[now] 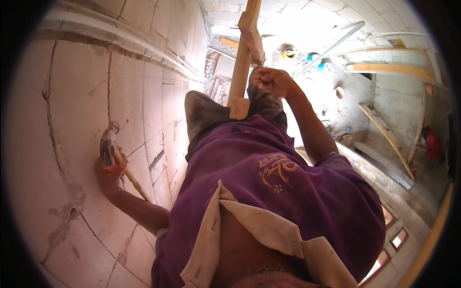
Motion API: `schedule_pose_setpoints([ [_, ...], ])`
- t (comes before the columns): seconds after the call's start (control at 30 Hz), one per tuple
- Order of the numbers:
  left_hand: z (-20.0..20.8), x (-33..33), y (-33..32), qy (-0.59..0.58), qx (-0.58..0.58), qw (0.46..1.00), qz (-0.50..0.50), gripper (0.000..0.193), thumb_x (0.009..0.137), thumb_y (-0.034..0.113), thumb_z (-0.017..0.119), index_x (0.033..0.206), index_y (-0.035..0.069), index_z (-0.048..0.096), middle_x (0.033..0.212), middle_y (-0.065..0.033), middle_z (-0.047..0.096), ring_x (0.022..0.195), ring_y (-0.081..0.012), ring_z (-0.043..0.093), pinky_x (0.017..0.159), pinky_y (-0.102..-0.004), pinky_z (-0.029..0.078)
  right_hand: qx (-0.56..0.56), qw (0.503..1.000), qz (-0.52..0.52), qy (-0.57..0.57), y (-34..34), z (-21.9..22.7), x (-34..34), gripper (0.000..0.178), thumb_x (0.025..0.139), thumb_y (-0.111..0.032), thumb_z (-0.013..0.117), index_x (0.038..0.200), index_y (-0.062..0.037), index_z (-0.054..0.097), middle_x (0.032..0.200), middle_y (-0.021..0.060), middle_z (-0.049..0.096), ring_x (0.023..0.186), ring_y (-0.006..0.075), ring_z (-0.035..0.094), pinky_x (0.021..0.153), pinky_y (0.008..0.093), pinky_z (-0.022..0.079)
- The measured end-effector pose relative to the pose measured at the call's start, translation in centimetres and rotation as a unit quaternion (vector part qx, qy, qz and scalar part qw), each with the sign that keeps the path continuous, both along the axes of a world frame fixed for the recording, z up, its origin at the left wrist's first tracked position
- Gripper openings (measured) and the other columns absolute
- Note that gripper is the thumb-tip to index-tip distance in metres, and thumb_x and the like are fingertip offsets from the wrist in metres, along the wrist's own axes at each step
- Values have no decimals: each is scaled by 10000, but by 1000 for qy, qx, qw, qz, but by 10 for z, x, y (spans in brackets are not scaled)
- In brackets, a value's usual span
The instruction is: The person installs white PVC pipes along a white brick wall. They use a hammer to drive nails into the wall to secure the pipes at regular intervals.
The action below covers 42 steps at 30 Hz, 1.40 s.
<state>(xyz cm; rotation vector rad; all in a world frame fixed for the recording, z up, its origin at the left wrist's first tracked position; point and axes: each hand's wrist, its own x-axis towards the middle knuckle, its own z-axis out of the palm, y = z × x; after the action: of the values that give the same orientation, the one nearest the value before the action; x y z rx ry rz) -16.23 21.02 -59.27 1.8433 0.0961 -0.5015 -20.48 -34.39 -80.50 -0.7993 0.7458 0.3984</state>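
Note:
Close to the block wall (pixel 77 110) on the left, my left hand (pixel 111 175) is closed around a claw hammer (pixel 110 137). Its metal head points up beside the wall and its wooden handle slants down toward my forearm. Something red-orange shows between the fingers, too small to name. My right hand (pixel 273 82) is curled in front of my right knee; whether anything is inside it is hidden. A timber frame (pixel 241 65) stands between my knees, its block-like end (pixel 239 108) against my lap.
A pale pipe (pixel 125 38) runs along the left wall. Far below lie a yellow container (pixel 288 52), a turquoise one (pixel 314 58) and rubble. Planks (pixel 389 137) lean at the right, near a person in red (pixel 430 142). A metal bar (pixel 331 47) slants at the back.

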Motion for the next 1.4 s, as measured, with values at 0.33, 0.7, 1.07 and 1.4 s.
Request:
schedule_pose_setpoints([
  [0.33,-17,-4,12,-41,-7,999,27,495,680,-9,752,1144,-74,591,1015,-145,625,810,-196,636,764,-324,546,-19,999,-38,8,-37,-1,-22,267,992,-43,491,1229,77,509,1103,245,651,999,355,679,817,430,576],
  [0.7,-27,3,39,-26,-1,999,-41,585,686,64,802,1202,-85,570,1067,-167,630,851,-191,640,794,-333,547,5,999,-30,-17,-24,-3,-50,229,879,82,493,1096,96,564,1033,252,679,963,346,711,736,325,595],
  [1.07,-9,0,7,-52,106,993,-27,500,682,176,805,1087,-56,624,783,-68,661,758,-141,635,743,-299,531,-57,996,43,-43,2,26,-51,330,977,-64,522,1300,-15,474,1067,157,663,900,295,694,716,348,546],
  [1.4,-2,1,-3,-13,22,999,-39,425,691,100,782,1064,-37,632,770,-49,632,683,-110,582,651,-267,479,-149,979,132,53,3,17,-18,278,996,-71,484,1270,-52,530,960,86,654,811,191,656,723,306,500],
])
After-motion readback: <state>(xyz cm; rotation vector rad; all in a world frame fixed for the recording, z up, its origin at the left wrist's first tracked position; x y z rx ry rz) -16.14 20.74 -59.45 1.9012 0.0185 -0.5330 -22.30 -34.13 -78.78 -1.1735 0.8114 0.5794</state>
